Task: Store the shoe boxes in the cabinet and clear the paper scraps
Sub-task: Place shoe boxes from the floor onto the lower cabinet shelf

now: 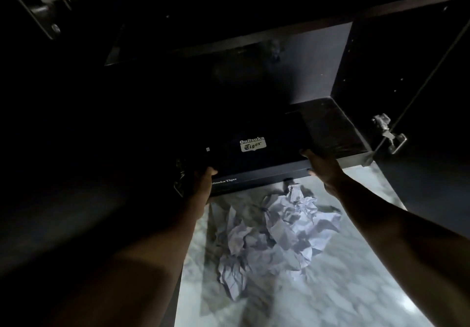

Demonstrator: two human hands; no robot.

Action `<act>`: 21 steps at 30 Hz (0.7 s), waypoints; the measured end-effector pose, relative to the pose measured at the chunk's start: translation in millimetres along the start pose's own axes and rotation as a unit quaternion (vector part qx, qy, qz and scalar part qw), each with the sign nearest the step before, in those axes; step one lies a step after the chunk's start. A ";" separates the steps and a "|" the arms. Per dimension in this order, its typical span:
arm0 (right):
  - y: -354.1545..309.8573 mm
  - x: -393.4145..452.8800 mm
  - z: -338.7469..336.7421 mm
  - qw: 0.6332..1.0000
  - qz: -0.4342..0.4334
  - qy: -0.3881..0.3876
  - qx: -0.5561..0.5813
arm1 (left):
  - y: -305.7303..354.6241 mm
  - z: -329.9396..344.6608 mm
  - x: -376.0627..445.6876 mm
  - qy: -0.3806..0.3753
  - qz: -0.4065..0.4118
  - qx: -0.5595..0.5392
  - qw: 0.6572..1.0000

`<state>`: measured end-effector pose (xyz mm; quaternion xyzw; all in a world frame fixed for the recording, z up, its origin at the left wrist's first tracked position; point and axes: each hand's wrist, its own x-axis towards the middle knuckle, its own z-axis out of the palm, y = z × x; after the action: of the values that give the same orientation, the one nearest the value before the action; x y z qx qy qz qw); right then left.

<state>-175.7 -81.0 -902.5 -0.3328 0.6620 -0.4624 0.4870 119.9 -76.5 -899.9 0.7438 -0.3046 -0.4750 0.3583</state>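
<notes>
Head view: dark shoe box (pixel 254 153) lies partly inside the open cabinet (pixel 338 128), on its bottom shelf. Left hand (pixel 202 181) and right hand (pixel 321 167) grip its near corners, fingers curled round the edges. Crumpled paper scraps (pixel 274 232) lie on the marble floor (pixel 343 288) below.

Light: dim, most of the frame dark.
Floor (pixel 330 288): pale marble, lower centre and right.
Hinge (pixel 387 133): metal, right of centre.

Very dim; the cabinet (pixel 254 72) interior is nearly black, only the marble floor (pixel 330 288) before it catches light, slightly blurred.
</notes>
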 end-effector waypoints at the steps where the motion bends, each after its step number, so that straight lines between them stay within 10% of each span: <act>1: 5.0 9.8 6.5 1.000 0.000 -0.009 0.006 | -9.9 1.8 16.4 0.002 0.010 0.000 1.000; 21: 19.8 28.0 44.8 0.993 -0.087 -0.001 -0.075 | -17.3 26.9 4.3 0.170 0.034 0.008 0.985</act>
<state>-141.4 -111.9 -934.8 -0.4256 0.6629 -0.4512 0.4194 98.5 -76.8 -924.0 0.8054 -0.2683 -0.3269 0.4152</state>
